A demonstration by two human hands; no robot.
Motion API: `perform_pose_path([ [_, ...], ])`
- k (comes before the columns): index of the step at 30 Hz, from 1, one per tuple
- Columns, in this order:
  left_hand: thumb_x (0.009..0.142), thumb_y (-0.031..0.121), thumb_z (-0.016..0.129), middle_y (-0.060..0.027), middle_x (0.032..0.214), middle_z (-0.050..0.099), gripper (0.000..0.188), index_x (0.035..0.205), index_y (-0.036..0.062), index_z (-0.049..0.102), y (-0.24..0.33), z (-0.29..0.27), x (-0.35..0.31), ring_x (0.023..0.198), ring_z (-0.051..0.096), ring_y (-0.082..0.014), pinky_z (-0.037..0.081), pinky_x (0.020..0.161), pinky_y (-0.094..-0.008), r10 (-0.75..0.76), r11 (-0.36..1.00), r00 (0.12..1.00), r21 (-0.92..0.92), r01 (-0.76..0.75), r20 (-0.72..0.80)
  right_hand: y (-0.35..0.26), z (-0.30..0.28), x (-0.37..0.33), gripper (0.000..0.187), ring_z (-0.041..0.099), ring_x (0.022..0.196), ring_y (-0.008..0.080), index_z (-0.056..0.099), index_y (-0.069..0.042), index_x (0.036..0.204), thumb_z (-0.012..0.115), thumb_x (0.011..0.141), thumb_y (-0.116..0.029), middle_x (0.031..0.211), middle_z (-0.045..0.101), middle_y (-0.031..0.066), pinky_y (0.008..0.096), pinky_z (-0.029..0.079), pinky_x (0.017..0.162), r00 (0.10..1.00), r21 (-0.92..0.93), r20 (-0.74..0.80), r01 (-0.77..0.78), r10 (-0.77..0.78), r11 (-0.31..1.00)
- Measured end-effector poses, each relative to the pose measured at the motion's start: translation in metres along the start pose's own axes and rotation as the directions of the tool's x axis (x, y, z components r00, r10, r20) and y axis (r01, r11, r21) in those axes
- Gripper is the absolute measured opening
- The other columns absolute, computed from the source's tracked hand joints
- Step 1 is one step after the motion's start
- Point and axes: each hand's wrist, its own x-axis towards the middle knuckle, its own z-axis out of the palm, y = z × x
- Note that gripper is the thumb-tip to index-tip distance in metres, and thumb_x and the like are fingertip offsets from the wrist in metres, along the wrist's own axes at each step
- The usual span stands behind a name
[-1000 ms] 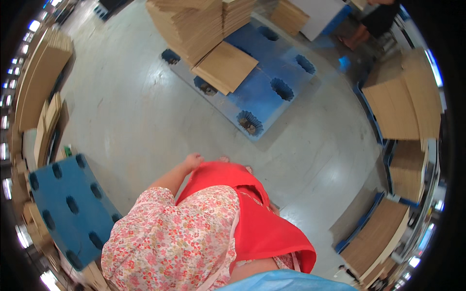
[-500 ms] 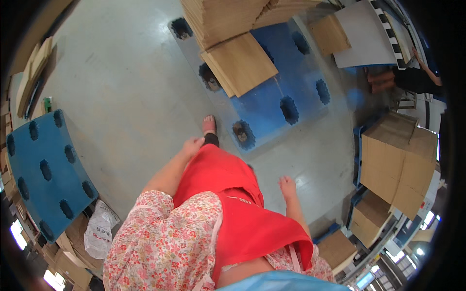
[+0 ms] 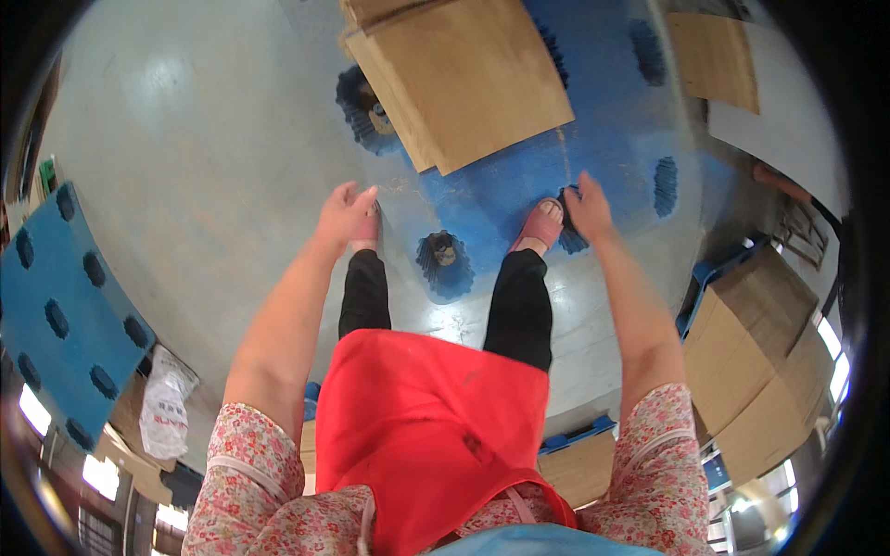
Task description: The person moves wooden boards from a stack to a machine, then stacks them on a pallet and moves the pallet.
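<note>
A few thin wooden boards (image 3: 473, 83) lie stacked on the blue pallet (image 3: 477, 199) ahead of me. My left hand (image 3: 347, 219) hangs in the air short of the boards' near left corner, with loosely bent fingers apart and nothing in them. Over the pallet's near right part, my right hand (image 3: 588, 209) reaches forward, empty, thumb and fingers spread. Neither hand touches the boards. My right foot, in a pink slipper (image 3: 538, 225), is on the pallet; the left foot is partly hidden behind my left hand.
Dark recessed holes (image 3: 445, 261) dot the pallet. On the left another blue-green pallet (image 3: 79, 306) stands near a white plastic sack (image 3: 167, 403). Large cardboard boxes (image 3: 760, 343) are at the right. A light board (image 3: 709, 56) lies against a white sheet (image 3: 788, 120) at the far right.
I have stepped closer to the stacked boards, and my right foot is now on the pallet. Both hands have moved forward; the right has swung out ahead from my side.
</note>
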Motion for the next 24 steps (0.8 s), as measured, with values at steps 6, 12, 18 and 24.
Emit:
perform_pose_path([
  [6, 0.081, 0.038, 0.066, -0.0192, 0.126, 0.049, 0.075, 0.135, -0.0031, 0.033, -0.005, 0.087, 0.114, 0.116, 0.048, -0.0239, 0.042, 0.093, -0.0338, -0.007, 0.993, 0.985, -0.120, -0.014, -0.173, 0.027, 0.037, 0.190, 0.069, 0.042, 0.119, 0.0401, 0.033, 0.007, 0.133, 0.056, 0.086, -0.038, 0.130, 0.043, 0.0271, 0.0402, 0.035, 0.100, 0.983, -0.134, -0.128, 0.112, -0.129, 0.985],
  [12, 0.079, 0.030, 0.070, -0.0170, 0.115, 0.056, 0.062, 0.122, -0.0040, 0.042, -0.002, 0.125, 0.183, 0.102, 0.057, -0.0231, 0.046, 0.086, -0.0335, 0.034, 0.974, 0.957, -0.203, -0.096, -0.287, 0.040, 0.050, 0.290, 0.066, 0.053, 0.106, 0.0311, 0.046, 0.006, 0.123, 0.056, 0.086, -0.048, 0.116, 0.056, 0.0195, 0.0355, 0.041, 0.090, 0.992, 0.235, -0.050, 0.128, -0.119, 0.964],
  [18, 0.077, 0.033, 0.071, -0.0191, 0.108, 0.059, 0.060, 0.115, -0.0040, 0.043, 0.003, 0.123, 0.187, 0.095, 0.060, -0.0250, 0.048, 0.081, -0.0345, 0.024, 0.964, 0.921, -0.236, -0.125, -0.390, 0.015, 0.038, 0.285, 0.054, 0.057, 0.094, 0.0197, 0.058, 0.002, 0.107, 0.056, 0.086, -0.048, 0.105, 0.061, 0.0121, 0.0309, 0.043, 0.082, 0.984, 0.397, 0.177, -0.052, -0.021, 0.917],
  [24, 0.088, 0.040, 0.058, -0.0152, 0.096, 0.060, 0.050, 0.103, -0.0070, 0.049, -0.010, 0.107, 0.122, 0.085, 0.057, -0.0160, 0.048, 0.069, -0.0314, 0.131, 0.954, 0.946, -0.221, -0.202, -0.298, 0.010, -0.024, 0.199, 0.045, 0.058, 0.089, 0.0159, 0.056, -0.001, 0.110, 0.056, 0.088, -0.040, 0.101, 0.061, 0.0081, 0.0308, 0.046, 0.076, 0.902, 0.530, 0.423, -0.324, 0.087, 0.783],
])
